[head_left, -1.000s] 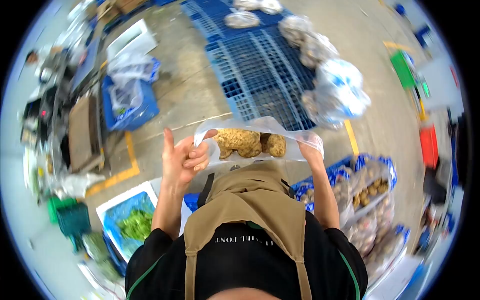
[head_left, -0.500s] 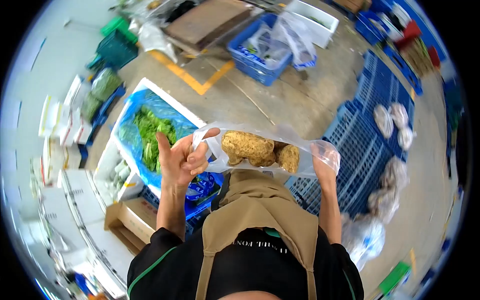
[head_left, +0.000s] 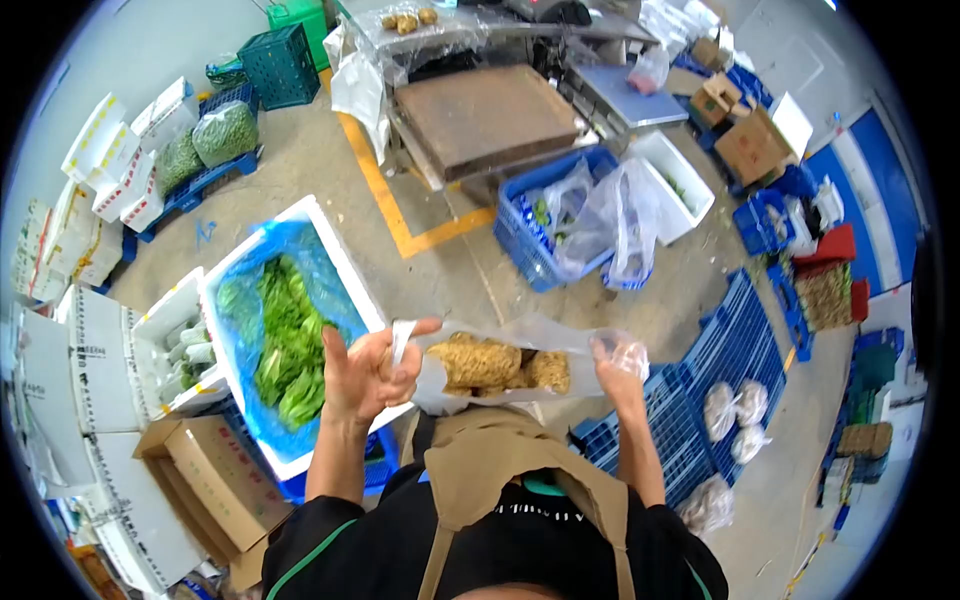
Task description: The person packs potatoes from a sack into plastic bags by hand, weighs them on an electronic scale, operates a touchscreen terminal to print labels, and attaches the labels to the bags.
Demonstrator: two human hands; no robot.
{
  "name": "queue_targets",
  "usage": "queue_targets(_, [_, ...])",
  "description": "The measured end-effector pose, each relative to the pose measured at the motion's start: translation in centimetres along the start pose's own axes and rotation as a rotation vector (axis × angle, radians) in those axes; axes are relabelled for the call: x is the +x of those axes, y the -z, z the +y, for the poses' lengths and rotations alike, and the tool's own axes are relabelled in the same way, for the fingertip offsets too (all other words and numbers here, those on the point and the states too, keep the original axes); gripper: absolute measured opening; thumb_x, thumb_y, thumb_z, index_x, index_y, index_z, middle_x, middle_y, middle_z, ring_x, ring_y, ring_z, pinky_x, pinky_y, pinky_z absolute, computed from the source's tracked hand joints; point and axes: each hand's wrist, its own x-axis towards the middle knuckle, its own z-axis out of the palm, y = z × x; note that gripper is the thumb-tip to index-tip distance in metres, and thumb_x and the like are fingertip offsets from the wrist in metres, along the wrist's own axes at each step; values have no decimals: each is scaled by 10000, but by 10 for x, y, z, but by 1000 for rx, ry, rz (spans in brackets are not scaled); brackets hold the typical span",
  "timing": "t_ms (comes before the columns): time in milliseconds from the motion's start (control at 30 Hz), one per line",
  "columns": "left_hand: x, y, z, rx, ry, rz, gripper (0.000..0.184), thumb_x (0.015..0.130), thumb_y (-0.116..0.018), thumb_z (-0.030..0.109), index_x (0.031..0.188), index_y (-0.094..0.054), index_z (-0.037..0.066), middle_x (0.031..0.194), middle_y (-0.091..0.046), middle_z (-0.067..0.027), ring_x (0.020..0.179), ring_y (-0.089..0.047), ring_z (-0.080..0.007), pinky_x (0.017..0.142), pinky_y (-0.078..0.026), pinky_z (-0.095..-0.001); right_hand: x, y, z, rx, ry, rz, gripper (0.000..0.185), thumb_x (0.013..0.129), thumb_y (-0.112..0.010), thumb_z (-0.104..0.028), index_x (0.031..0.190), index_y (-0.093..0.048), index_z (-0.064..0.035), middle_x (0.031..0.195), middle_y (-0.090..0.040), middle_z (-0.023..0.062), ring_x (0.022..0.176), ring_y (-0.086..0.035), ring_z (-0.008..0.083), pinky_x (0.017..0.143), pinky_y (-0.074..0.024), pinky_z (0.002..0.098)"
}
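A translucent white plastic bag (head_left: 520, 335) is stretched between my two hands in front of my apron. Brown, lumpy tubers that look like potatoes (head_left: 477, 362) show through its mouth. My left hand (head_left: 372, 375) has one handle of the bag hooked at its fingers, with the thumb and index finger sticking out and the others curled. At the far end, my right hand (head_left: 622, 372) grips the other handle, bunched in the fingers. Left of my left hand stands a white foam box (head_left: 345, 275) lined with blue film, holding leafy greens (head_left: 290, 340).
Ahead are a blue basket (head_left: 520, 262) with plastic bags, a metal table (head_left: 480, 38) bearing a few tubers, and a brown platform (head_left: 485, 120). Blue pallets (head_left: 690, 405) lie at right with knotted bags (head_left: 750, 402). An open cardboard box (head_left: 215, 470) stands near my left elbow.
The view has tilted up, showing more of the table ahead. Both hands still hold the bag, which now sits lower and slightly left in view.
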Motion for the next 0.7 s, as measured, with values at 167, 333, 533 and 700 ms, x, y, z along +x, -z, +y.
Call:
queue_targets(167, [44,18,39,-39,-59,12,1212,668,-475,816,1299,-255,-196,690,-487,-69,400,-375,-59,342,-328,-177,78,4,-38,204,0,2,231,774,-643,-205,858,-678,8,777,-662,190,703,-648,299,685,-495,367])
queue_targets(333, [102,31,70,-31,-155,46,1187,682,-458,815,1285,-285,-192,687,-486,-72,402,-390,-69,346,-338,-184,173,-20,-50,235,108,85,213,783,-629,-176,845,-676,22,753,-659,186,707,-642,290,680,-485,362])
queue_targets(533, [209,52,105,111,-245,162,1135,703,-370,839,1257,-369,-151,676,-450,-33,436,-360,-51,369,-268,-181,323,-67,-53,279,129,-63,242,778,-643,-220,839,-674,13,862,-650,221,844,-616,365,780,-466,422])
queue_targets(700, [323,65,139,111,-330,274,1106,740,-384,803,1222,-366,-193,671,-474,-36,414,-361,-48,355,-282,-175,476,-138,-33,154,248,-79,331,802,-598,-316,893,-652,-3,938,-624,239,939,-566,387,840,-440,453])
